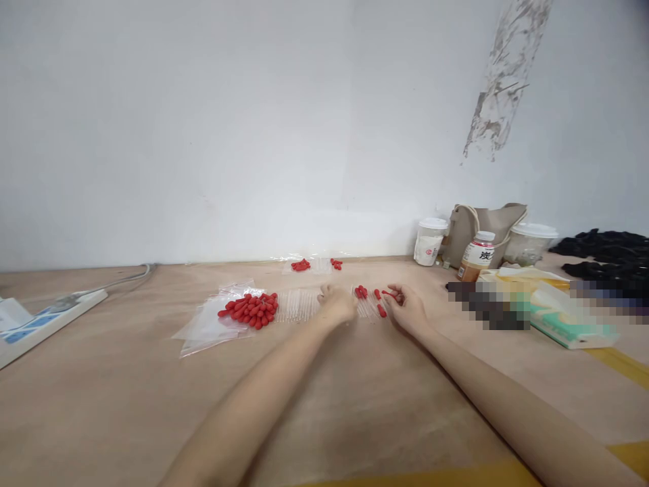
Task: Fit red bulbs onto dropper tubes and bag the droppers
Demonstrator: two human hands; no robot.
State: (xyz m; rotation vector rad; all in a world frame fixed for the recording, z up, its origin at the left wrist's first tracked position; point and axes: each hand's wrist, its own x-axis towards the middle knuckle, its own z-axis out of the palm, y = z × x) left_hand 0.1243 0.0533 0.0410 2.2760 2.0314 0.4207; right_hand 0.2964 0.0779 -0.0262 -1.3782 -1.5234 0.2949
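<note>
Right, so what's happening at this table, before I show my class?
A person's right hand pinches a small red bulb. The left hand is at the clear tubes; whether it holds anything is hidden. Left of the tubes lie a pile of red bulbs and some clear plastic bags.

Two bare forearms are reaching forward. The left forearm (253,400) is slanting toward half past one, with the left hand (337,306) curling at its end, back upward, fingers partly hidden and blurred. The right forearm (499,393) is slanting toward ten o'clock; the right hand (410,308) is pinching, its fingertips pointing toward ten.
</note>
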